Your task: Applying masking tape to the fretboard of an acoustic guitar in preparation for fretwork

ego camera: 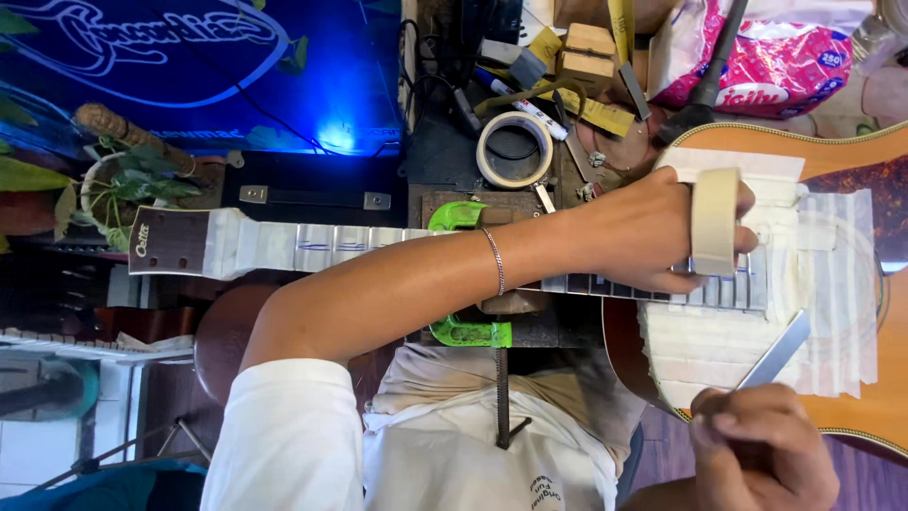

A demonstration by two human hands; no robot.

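Bright, even daylight falls across the guitar body (851, 170) and pale masking tape (832, 284), while a blue glowing panel (236, 76) casts a vivid glare upper left. The lower left corner lies dim; the right hand (766, 454) shows slight blur.

- A glowing blue lit sign panel (218, 66) fills the upper left, casting blue light.
- A green leafy potted plant (132, 180) stands beside it.
- A cluttered dark workbench (445, 142) holds wooden blocks (588, 52).
- A pink printed plastic bag (766, 57) lies behind.

Guitar repair workshop, clamped guitar (842, 189), tape roll (514, 149), cluttered bench (445, 142)
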